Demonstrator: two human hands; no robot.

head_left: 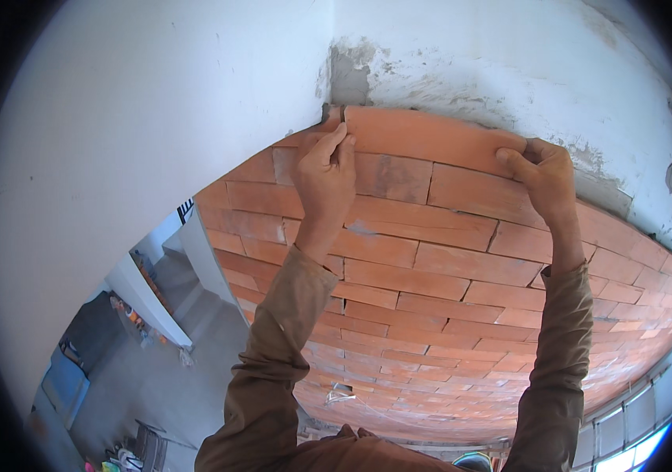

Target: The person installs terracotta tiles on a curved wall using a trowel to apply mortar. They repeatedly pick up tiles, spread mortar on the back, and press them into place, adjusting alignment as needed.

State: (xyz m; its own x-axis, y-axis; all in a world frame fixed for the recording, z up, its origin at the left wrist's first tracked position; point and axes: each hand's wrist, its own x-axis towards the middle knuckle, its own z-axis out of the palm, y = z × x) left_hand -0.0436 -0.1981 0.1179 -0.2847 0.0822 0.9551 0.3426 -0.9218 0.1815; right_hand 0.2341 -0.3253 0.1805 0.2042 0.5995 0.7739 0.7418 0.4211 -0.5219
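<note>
My left hand (326,169) is raised to the left end of a long, flat terracotta tile (422,132), thumb and fingertips closed at its edge, beside a narrow gap and a smaller terracotta piece. My right hand (544,177) grips the tile's right end, thumb on its face. The tile lies along the top row of a broad surface of staggered orange bricks (454,224), against rough white plaster (485,71) with grey patches.
A smooth white wall (131,102) fills the left. Beyond its edge are stairs (194,275), a grey floor (139,393) and assorted objects. A loose wire (340,397) shows on the bricks low in view, and a barred window (627,433) is at the lower right.
</note>
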